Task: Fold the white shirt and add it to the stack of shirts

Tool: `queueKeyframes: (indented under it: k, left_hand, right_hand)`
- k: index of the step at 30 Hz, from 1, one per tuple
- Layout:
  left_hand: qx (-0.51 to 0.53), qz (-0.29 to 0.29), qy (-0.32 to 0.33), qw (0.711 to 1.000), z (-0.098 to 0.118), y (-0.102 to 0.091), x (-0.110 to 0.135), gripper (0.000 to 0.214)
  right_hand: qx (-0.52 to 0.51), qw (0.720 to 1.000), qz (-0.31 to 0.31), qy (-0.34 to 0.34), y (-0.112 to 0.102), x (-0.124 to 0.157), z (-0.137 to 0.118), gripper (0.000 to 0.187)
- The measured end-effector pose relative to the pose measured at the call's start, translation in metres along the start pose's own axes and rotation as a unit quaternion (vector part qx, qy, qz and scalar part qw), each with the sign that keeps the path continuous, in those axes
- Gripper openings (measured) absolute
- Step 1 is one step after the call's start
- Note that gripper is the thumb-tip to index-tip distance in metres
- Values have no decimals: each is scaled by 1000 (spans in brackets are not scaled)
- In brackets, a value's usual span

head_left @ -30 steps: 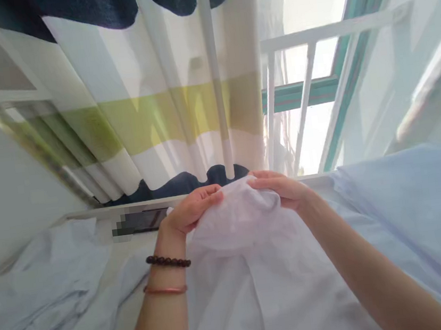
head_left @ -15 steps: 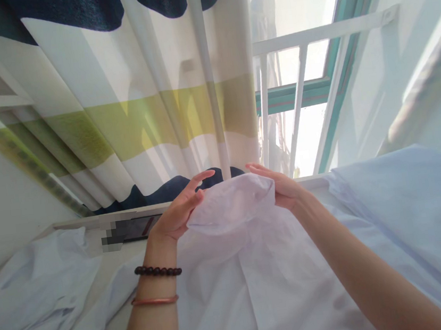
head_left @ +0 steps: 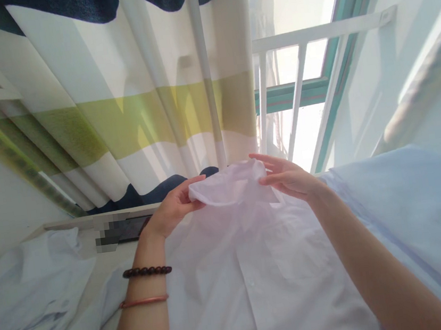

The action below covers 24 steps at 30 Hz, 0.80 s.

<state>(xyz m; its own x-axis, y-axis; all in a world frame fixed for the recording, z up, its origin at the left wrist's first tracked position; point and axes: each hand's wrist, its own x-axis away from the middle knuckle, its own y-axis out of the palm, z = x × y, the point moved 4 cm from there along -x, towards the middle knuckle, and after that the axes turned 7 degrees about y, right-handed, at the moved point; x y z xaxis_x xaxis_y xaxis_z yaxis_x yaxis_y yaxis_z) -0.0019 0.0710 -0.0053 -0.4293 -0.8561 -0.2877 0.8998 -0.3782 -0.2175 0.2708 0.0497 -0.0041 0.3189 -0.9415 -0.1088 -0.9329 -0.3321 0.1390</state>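
A white shirt (head_left: 259,283) lies spread in front of me with its button line running down the middle. Its far end (head_left: 231,185) is lifted and folded over between my hands. My left hand (head_left: 173,211), with two bracelets on the wrist, pinches the left side of that folded end. My right hand (head_left: 286,178) grips the right side with thumb and fingers, the other fingers stretched out.
Pale blue cloth lies crumpled at the left (head_left: 27,295) and draped at the right (head_left: 402,207). A dark flat object (head_left: 132,228) rests near the far ledge. A striped curtain (head_left: 138,116) and a white window railing (head_left: 309,36) stand behind.
Both hands have raised the shirt's far end and turned it over. The bunch of cloth has flattened into a folded strip, and the view has tipped slightly.
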Motion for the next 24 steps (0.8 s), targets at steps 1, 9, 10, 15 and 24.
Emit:
queueKeyframes:
  k: [1,9,10,15,24]
  left_hand:
    - [-12,9,3,1000,1,-1,-2,68]
    - [-71,122,11,990,4,-7,-9,37]
    - [-72,142,23,987,4,-7,-9,38]
    - [-32,146,62,987,2,-4,-12,30]
    - [-47,118,47,991,7,0,-9,38]
  right_hand:
    - [36,999,19,15,-2,-1,1,65]
    - [321,924,207,12,-14,-6,0,28]
    - [335,915,227,2,-15,-6,-1,27]
    - [325,913,236,-72,-12,-10,-3,19]
    - [158,973,156,56,-7,-7,6,36]
